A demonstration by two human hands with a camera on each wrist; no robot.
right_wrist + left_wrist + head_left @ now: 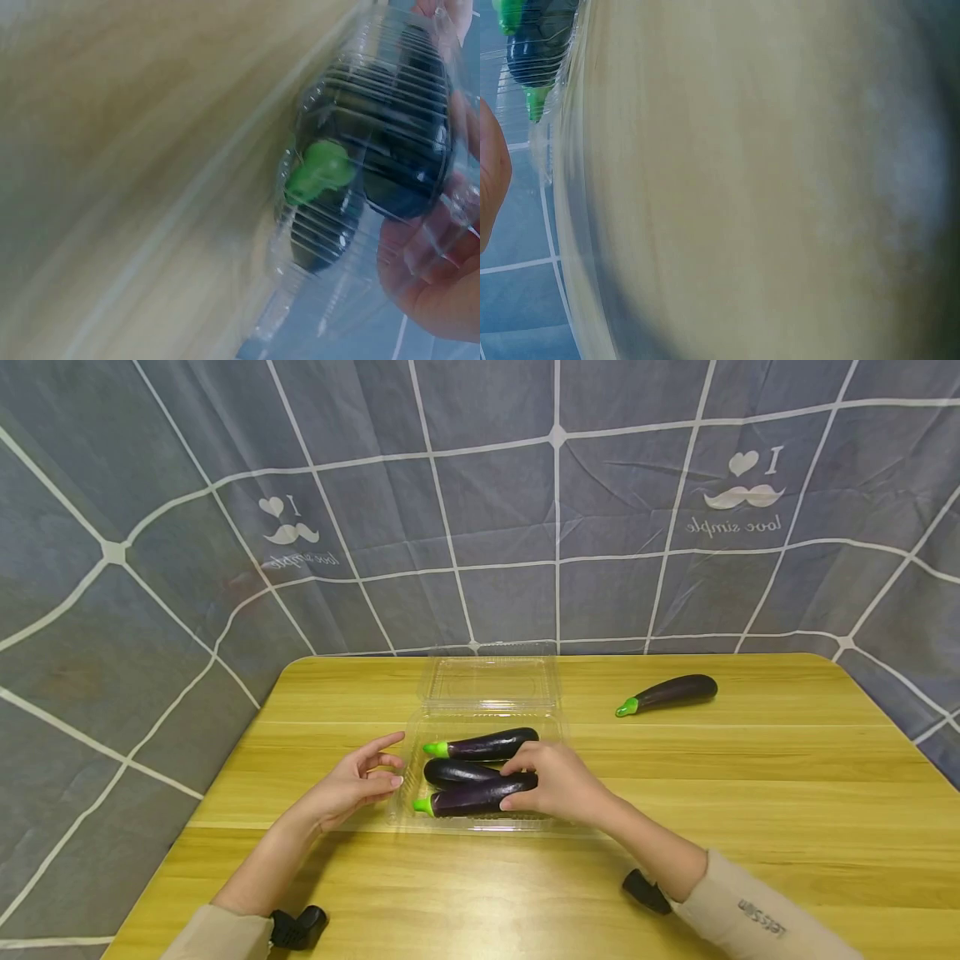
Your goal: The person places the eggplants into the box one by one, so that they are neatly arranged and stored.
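Note:
A clear plastic clamshell box (487,827) lies on the table with its lid (491,683) swung back. Three dark purple eggplants are inside: a rear one (491,746) and a front one (468,798) with green stems to the left, and a middle one (450,772) whose green stem shows in the right wrist view. My right hand (558,782) pinches the front eggplant's right end between thumb and fingers. At the box's left edge, my left hand (352,787) has its fingers loosely extended, holding nothing; whether it touches the rim is unclear.
Another eggplant (671,695) lies at the back right of the wooden table (750,793), outside the box. Grey cloth (495,527) with white lines hangs behind the table and along both sides.

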